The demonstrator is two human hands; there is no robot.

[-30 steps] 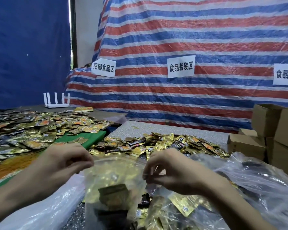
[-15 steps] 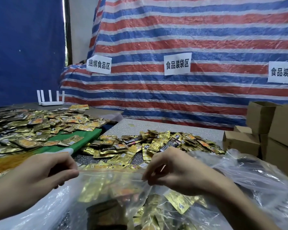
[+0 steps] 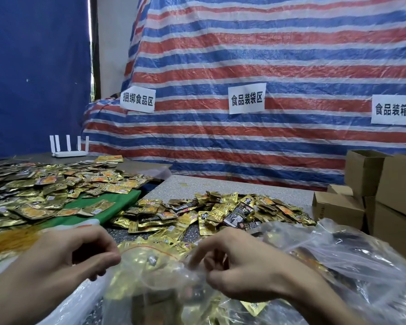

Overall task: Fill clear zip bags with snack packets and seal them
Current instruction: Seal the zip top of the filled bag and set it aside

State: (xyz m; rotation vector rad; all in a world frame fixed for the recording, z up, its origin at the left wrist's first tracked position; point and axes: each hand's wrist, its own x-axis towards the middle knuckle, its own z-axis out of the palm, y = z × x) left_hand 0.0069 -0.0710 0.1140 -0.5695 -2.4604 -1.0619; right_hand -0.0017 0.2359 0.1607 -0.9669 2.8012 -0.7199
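**Zip bag slackened as the hands are drawn closer**

Compared with half a second ago, the two hands are brought nearer to each other. The top edge of the zip bag [image 3: 155, 275], then stretched into a straight, flat band between them, is now slack and slightly bowed. A second ago that edge was held higher and more bunched.

The left hand [image 3: 75, 261] is curled, with thumb and forefinger pinched on the bag's left top corner. The right hand [image 3: 242, 270] is likewise curled, its fingertips closed on the right end of the top edge, though the grip there is blurred.

The zip bag is held at the near side of the table [image 3: 220, 184], between the hands and in front of the loose pile of packets [image 3: 220, 212] that is spread on the tabletop. The bag is made of clear, crinkled plastic, and a thin red line [image 3: 150, 251] is seen running along its top. It is filled with gold snack packets [image 3: 136, 263], and a darker packet is visible lower down. Whether the zip is pressed closed cannot be told.

A large clear plastic sack [image 3: 342, 261] is bunched beside the right forearm. More packets are scattered over a green cloth [image 3: 117, 205] at the left, and cardboard boxes [image 3: 384, 191] are stacked at the far right.
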